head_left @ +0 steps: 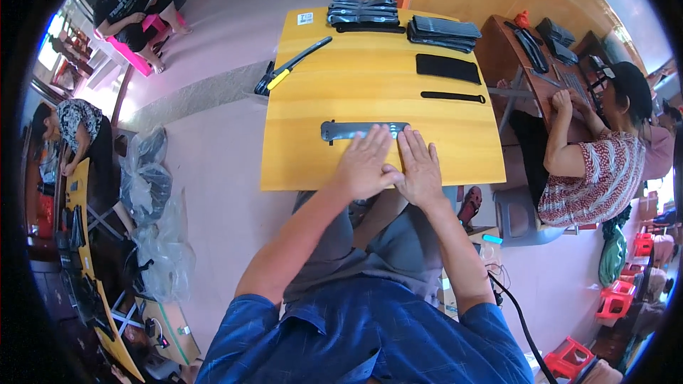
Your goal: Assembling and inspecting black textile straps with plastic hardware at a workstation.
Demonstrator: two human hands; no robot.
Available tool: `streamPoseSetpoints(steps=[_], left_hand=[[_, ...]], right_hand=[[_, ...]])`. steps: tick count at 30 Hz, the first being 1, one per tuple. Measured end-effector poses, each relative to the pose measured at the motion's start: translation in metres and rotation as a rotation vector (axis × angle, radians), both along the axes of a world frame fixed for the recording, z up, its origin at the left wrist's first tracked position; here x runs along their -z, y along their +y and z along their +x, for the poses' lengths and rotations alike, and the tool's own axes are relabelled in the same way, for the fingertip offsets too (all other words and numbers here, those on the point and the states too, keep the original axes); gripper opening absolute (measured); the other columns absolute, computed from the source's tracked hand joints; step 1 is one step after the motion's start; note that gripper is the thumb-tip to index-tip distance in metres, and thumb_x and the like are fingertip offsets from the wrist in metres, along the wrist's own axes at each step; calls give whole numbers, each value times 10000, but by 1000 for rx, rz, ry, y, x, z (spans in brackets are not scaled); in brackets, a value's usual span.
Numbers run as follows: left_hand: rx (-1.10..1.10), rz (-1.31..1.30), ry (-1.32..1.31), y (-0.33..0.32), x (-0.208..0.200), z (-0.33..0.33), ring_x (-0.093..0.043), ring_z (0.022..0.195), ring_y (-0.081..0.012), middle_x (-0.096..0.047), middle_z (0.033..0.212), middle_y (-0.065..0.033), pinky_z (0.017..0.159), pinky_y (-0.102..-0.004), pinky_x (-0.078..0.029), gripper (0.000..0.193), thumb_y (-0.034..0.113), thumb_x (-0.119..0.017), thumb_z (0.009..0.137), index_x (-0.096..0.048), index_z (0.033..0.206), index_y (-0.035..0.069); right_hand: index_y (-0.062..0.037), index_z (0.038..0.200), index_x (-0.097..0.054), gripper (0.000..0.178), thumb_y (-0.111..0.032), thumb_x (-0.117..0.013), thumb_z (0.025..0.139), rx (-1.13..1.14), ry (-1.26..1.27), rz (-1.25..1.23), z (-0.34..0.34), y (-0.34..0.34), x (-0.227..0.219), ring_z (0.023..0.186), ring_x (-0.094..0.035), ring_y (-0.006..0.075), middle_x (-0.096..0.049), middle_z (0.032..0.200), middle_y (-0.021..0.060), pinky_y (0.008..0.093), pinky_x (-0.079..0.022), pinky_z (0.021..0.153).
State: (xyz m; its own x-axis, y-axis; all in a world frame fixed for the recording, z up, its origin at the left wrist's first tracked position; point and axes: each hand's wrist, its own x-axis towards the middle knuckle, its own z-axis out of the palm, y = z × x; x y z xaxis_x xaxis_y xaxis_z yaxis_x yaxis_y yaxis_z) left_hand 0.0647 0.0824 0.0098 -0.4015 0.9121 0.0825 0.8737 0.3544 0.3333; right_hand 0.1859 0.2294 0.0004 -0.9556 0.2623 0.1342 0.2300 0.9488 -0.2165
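A narrow grey sleeve (345,130), glossy like plastic, lies crosswise near the front of the yellow table (306,163). At its left end a small black tab shows. My left hand (366,163) rests with fingers stretched over its middle, slightly smeared by motion. Flat at the sleeve's right end is my right hand (421,171), its fingers straight and the thumbs meeting. Neither hand grips anything. Farther back on the right are a black strap (453,97) with a looped end and a flat black rectangular piece (448,68).
Stacked grey packs (445,33) and a tied bundle (363,11) stand at the table's back. A yellow-handled tool (279,79) lies at the left edge. A person (590,163) sits at a right-hand desk. Clear plastic bags (146,178) lie on the floor at left.
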Motion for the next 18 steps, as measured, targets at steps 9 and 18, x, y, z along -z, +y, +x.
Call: streamPoseSetpoints(steps=[9, 18], left_hand=[[-268, -27, 64, -102, 4, -46, -218, 1564, -319, -288, 1670, -147, 1252, -544, -184, 913, 596, -589, 932, -311, 1587, 25], [-294, -5, 84, -107, 8, -43, -246, 1553, -339, -306, 1659, -161, 1245, -568, -170, 865, 568, -565, 961, -318, 1580, 17]], right_hand=[[-37, 1582, -350, 844, -602, -518, 979, 46, 24, -38, -1, -1, -11, 1552, -259, 329, -294, 1672, 159, 589, -196, 1232], [-10, 1548, -381, 752, -453, -607, 983, 105, 177, -233, -17, 44, -23, 1518, -311, 384, -340, 1635, 217, 603, -256, 1200]])
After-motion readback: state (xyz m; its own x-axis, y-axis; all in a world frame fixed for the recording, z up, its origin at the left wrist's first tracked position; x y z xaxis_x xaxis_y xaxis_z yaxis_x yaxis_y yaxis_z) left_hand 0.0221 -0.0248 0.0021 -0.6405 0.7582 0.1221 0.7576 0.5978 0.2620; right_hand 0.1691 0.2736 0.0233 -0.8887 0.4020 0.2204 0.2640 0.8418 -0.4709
